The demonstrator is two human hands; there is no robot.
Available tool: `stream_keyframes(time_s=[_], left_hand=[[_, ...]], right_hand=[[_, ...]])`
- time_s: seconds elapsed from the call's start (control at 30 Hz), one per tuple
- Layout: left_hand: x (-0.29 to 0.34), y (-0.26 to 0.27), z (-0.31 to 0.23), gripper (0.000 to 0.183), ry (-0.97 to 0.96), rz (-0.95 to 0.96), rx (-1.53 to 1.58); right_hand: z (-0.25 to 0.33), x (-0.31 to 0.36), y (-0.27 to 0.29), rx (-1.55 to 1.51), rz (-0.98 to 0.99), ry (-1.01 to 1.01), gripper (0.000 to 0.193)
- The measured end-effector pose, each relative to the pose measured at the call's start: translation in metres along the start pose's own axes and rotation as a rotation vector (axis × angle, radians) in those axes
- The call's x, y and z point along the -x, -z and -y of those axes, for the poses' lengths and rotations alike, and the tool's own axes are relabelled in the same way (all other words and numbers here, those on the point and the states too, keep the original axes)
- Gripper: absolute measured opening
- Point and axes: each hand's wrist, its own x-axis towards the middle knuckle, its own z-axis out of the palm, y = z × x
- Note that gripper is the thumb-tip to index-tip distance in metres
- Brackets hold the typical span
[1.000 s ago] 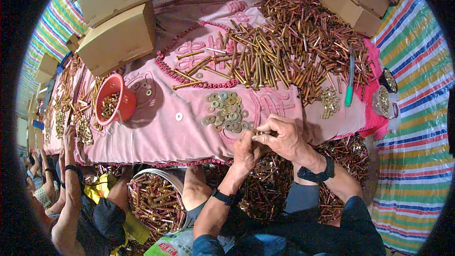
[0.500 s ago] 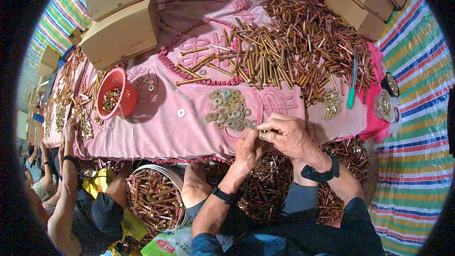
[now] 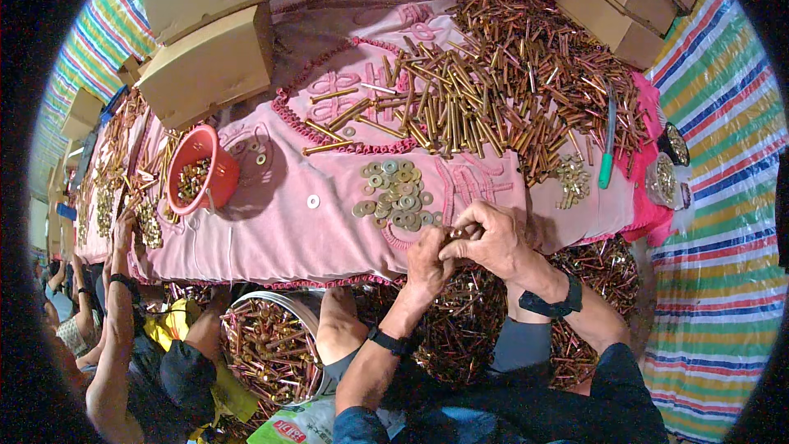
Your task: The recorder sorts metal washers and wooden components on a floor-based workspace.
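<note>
1. Pink cloth (image 3: 271, 242) is covering the table before me, and a co-worker's hand (image 3: 124, 230) is lying at its far left.
2. Next, a red bucket (image 3: 223, 183) is holding small metal pieces (image 3: 194, 178).
3. Flat washers (image 3: 389, 167) are lying clustered just beyond the working hands.
4. The person's left hand (image 3: 427, 263) is curling narrow; I can't tell its grip.
5. Beside it, the right hand (image 3: 491, 242) is pinching a small brass-coloured piece (image 3: 457, 233) between the hands, over the near edge.
6. Long bolts (image 3: 472, 107) are lying heaped behind, with a green-handled tool (image 3: 606, 166) resting at the right.
</note>
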Motion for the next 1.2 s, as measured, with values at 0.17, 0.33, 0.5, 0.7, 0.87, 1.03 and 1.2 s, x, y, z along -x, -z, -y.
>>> stream_keyframes(time_s=[0.17,0.33,0.5,0.7,0.87,1.03,1.2], left_hand=[[0.001,-0.004,0.001,0.028,0.044,-0.003,-0.013],[0.002,0.003,0.003,0.029,0.006,0.026,0.018],[0.004,-0.005,0.003,0.031,0.096,0.009,0.034],[0.005,0.000,0.001,0.028,0.076,0.031,-0.012],[0.007,0.000,0.001,0.027,0.084,0.061,-0.070],[-0.003,0.001,-0.008,0.019,0.017,0.000,0.075],[0.009,0.002,0.007,0.029,0.057,0.041,-0.044]], right_hand=[[0.002,0.000,0.002,0.118,-0.030,0.236,0.034],[0.017,-0.002,0.010,0.131,0.067,0.041,0.020],[0.003,-0.004,0.001,0.086,-0.043,0.231,0.027],[0.011,0.001,0.008,0.119,0.056,0.025,0.023],[0.009,-0.002,0.001,0.185,-0.080,0.406,0.032],[0.025,0.003,0.006,0.031,0.010,-0.032,0.025],[0.003,0.001,-0.005,0.132,-0.050,0.289,0.031]])
